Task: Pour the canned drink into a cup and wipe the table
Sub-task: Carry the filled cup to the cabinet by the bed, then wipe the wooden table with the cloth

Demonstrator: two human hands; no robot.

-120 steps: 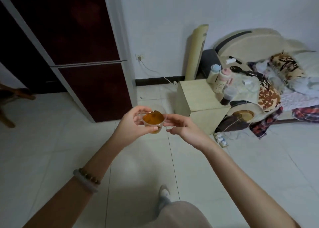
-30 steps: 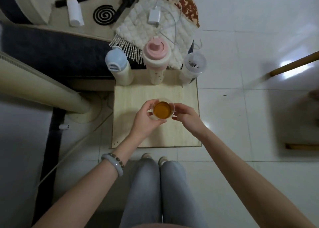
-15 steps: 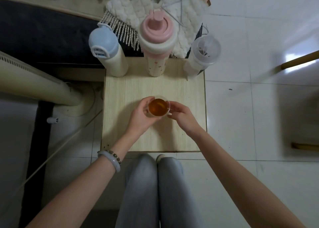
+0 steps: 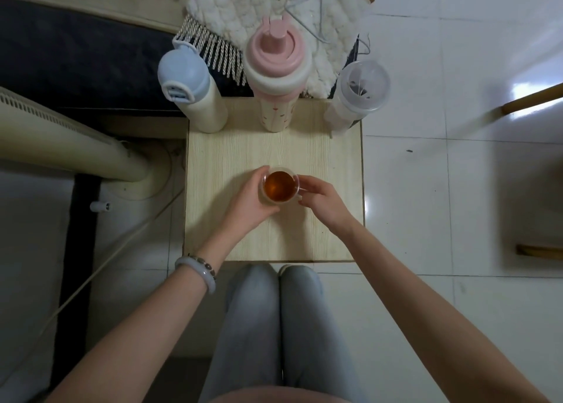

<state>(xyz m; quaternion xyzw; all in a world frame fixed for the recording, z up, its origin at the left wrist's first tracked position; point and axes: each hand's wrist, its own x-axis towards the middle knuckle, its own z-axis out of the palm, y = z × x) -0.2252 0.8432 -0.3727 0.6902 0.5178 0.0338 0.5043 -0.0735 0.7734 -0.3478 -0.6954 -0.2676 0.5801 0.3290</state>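
A small clear glass cup [image 4: 279, 187] is at the middle of a pale wood-grain square worktop [image 4: 225, 155]. It is nearly full of amber-brown drink [image 4: 277, 186], which is darker at the centre and brighter orange towards the rim. The wall is see-through and thin, and a small glass handle juts out at the cup's 3 o'clock. Whether the base touches the wood cannot be told from above.

The left hand [image 4: 248, 203] wraps the cup from its 8 o'clock, with fingers curling round the far left wall and the thumb on the near side. The right hand [image 4: 323, 201] comes in from 4 o'clock, its curled fingertips gripping the handle side. A pale bangle with a dark bead bracelet [image 4: 198, 270] sits on the left wrist.

Three vessels stand in a row along the worktop's 12 o'clock edge. At 11 is a cream flask with a blue-grey lid [image 4: 189, 88], at 12 a cream bottle with a pink lid [image 4: 275, 67], and at 1 a clear plastic lidded tumbler [image 4: 362, 88]. All are well apart from the cup. Grey-trousered knees [image 4: 274, 326] meet the worktop's 6 o'clock edge, over a white tiled floor [image 4: 441, 189].
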